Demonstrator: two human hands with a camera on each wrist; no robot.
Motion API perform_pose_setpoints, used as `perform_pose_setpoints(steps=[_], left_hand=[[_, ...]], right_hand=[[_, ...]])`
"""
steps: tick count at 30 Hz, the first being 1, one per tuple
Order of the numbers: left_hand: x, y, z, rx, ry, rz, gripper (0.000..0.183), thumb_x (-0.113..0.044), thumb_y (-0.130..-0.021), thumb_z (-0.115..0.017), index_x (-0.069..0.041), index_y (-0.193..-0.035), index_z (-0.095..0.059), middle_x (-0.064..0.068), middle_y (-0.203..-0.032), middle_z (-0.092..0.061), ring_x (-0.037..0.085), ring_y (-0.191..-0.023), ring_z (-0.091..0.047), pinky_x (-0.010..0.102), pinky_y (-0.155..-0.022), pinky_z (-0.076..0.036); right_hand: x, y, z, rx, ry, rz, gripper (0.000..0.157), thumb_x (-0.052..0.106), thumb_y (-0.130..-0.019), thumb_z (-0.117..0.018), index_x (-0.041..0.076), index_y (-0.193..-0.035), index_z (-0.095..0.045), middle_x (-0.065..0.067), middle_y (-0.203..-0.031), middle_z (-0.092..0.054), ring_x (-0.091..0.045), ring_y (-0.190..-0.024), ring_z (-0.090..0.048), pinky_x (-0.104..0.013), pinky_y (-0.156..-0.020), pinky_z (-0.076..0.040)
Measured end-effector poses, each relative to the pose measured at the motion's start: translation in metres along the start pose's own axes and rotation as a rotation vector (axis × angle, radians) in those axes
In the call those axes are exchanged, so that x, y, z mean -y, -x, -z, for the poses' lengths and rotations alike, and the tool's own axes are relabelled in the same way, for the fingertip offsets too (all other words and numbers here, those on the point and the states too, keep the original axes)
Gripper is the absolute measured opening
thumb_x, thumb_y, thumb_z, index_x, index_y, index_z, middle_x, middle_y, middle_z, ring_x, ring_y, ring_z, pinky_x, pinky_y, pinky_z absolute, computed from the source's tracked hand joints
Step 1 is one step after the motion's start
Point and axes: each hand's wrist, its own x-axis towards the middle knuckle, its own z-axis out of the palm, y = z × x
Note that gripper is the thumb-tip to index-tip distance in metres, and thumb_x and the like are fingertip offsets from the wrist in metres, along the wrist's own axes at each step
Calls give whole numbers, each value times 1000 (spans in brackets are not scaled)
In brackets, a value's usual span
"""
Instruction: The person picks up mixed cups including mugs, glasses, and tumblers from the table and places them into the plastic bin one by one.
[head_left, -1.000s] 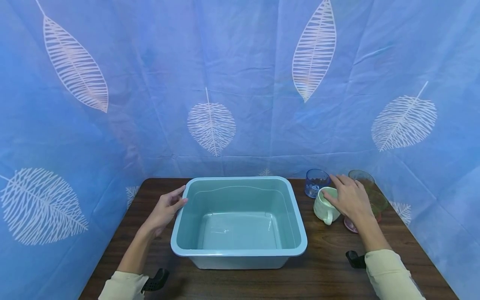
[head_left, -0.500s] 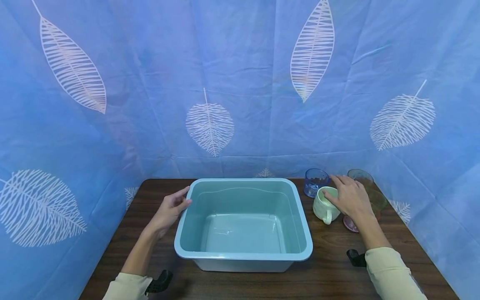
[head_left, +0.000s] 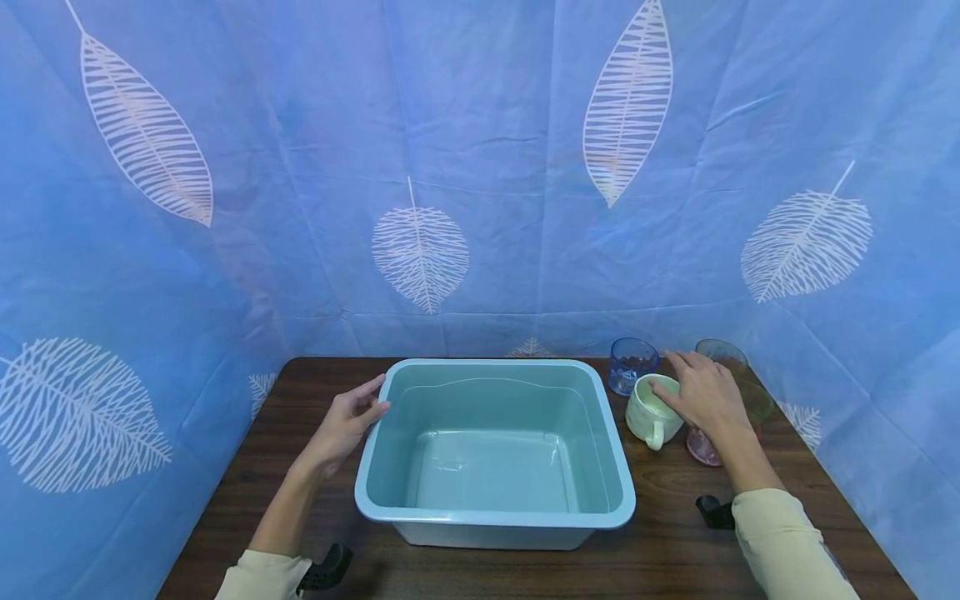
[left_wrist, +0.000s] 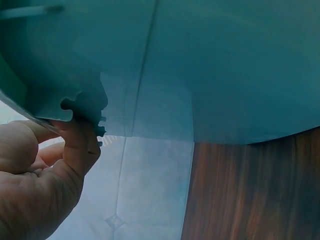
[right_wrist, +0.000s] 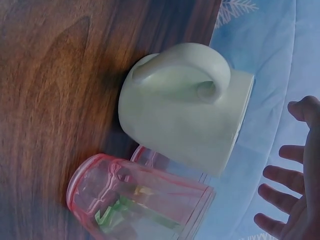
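Note:
A light blue-green plastic basin [head_left: 495, 518] stands on the table, its inside bare. My left hand [head_left: 347, 429] grips its left rim; in the left wrist view the fingers [left_wrist: 77, 142] curl under the rim of the basin [left_wrist: 225, 65]. On the right, a pale green mug [head_left: 649, 421] stands upright with its handle toward me. Over and beside its right edge hovers my right hand [head_left: 708, 396]. The right wrist view shows that hand's fingers [right_wrist: 282, 175] spread and apart from the mug [right_wrist: 175, 120], holding nothing.
Behind the mug stands a blue glass [head_left: 632, 367]. A pinkish glass [head_left: 702, 447] and other tinted glasses [head_left: 722, 354] are partly hidden by the right hand and forearm. A blue leaf-print cloth [head_left: 480, 250] hangs around the dark wooden table [head_left: 450, 575].
The basin has slid a little to the right and toward me, with my left hand on its rim. My right hand has barely moved above the mug.

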Motion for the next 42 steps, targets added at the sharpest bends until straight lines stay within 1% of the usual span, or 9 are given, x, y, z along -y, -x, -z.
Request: perform_pose_setpoints(steps=[4, 8, 13, 19, 32, 38, 42], left_hand=[[1, 0, -2, -9, 13, -9, 57, -2, -105, -57, 9, -156, -33, 14, -93, -56, 17, -82, -56, 24, -71, -56], [0, 0, -4, -13, 20, 0, 58, -3, -105, -57, 8, -157, -34, 13, -93, -55, 18, -82, -56, 24, -71, -56], [-1, 1, -7, -6, 27, 6, 58, -3, -105, -57, 8, -157, -34, 12, -93, -55, 18, -82, -56, 24, -71, -56], [-2, 1, -11, -1, 33, 7, 59, -3, -104, -59, 8, -157, -34, 13, -93, -56, 18, -80, -57, 24, -73, -57], [-2, 0, -18, -4, 57, 20, 59, -4, -104, -60, 7, -156, -36, 14, -93, -57, 19, -82, -59, 25, -74, -58], [-1, 2, -20, 1, 89, 16, 58, -4, -104, -60, 7, -156, -36, 15, -93, -57, 16, -78, -60, 26, -72, -59], [0, 2, -21, 12, 114, 14, 60, -5, -104, -60, 6, -157, -35, 16, -94, -60, 18, -79, -64, 29, -74, -61]], right_hand=[[-2, -3, -2, 3, 4, -1, 70, 40, -97, -65, -11, -143, -52, -37, -138, -54, -56, -126, -51, -70, -102, -41], [-3, -5, -5, 20, 2, -1, 70, 41, -97, -65, -11, -143, -51, -37, -139, -53, -56, -127, -50, -70, -103, -41], [-3, -8, -6, 34, -7, 7, 70, 39, -98, -66, -11, -145, -50, -37, -140, -52, -56, -128, -49, -70, -103, -40], [-4, -10, -7, 62, -4, -4, 71, 40, -99, -64, -11, -145, -49, -38, -141, -51, -56, -129, -48, -70, -104, -40], [-1, -21, -7, 69, -34, -16, 71, 40, -100, -64, -13, -144, -49, -40, -140, -51, -57, -126, -50, -72, -102, -41], [-1, -28, -11, 115, -51, -23, 74, 43, -101, -61, -12, -147, -45, -39, -144, -47, -57, -129, -47, -73, -105, -37], [0, -32, -14, 151, -60, -36, 76, 44, -101, -59, -12, -150, -41, -39, -147, -44, -58, -132, -44, -74, -106, -35]])
